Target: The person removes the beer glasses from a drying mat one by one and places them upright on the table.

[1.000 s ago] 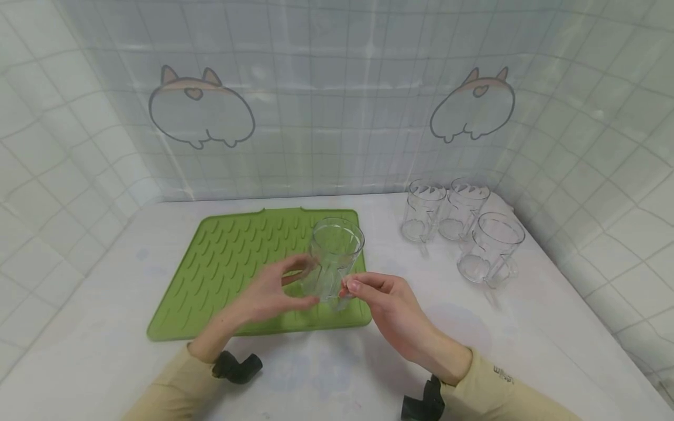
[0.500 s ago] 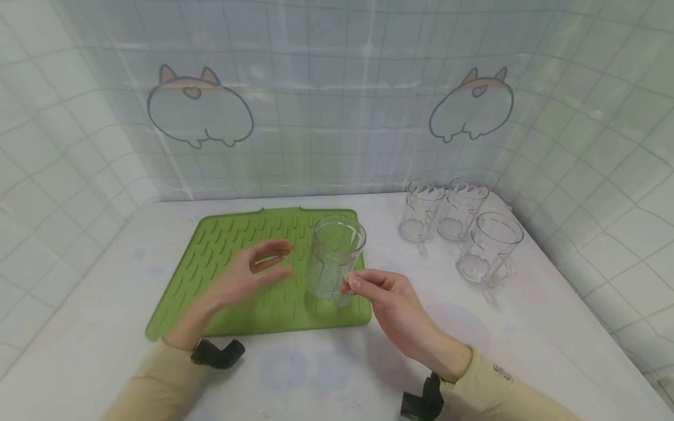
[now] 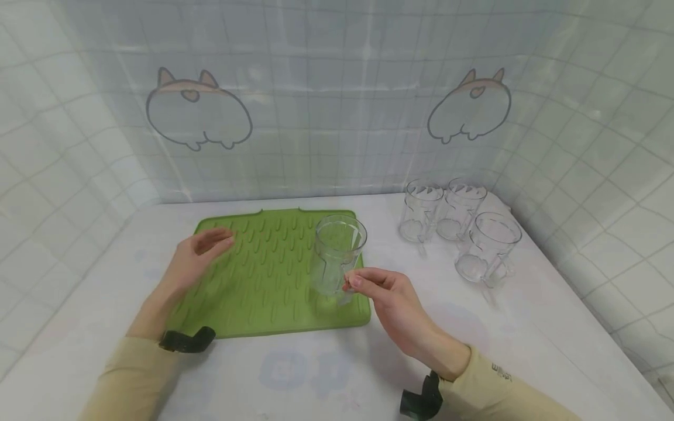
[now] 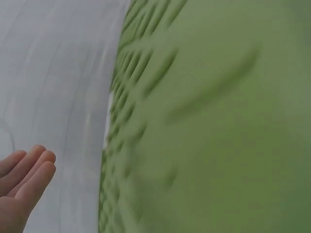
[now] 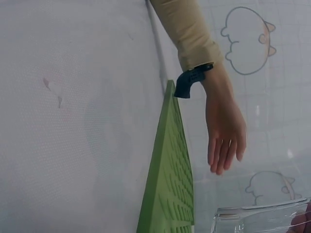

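A clear glass mug stands upright at the right end of the green ridged mat. My right hand pinches its handle between thumb and fingers. In the right wrist view part of the glass mug shows at the bottom corner. My left hand is apart from the mug, over the left side of the mat, its fingers relaxed and holding nothing. The left wrist view shows the fingers of that hand beside the green mat.
Three more clear glass mugs stand at the back right: one mug, another mug beside it, and a third mug nearer. A tiled sheet with cartoon outlines rises behind the white tabletop.
My left hand has let go of the mug's side and moved left across the mat. My right hand keeps its pinch on the handle, almost still.
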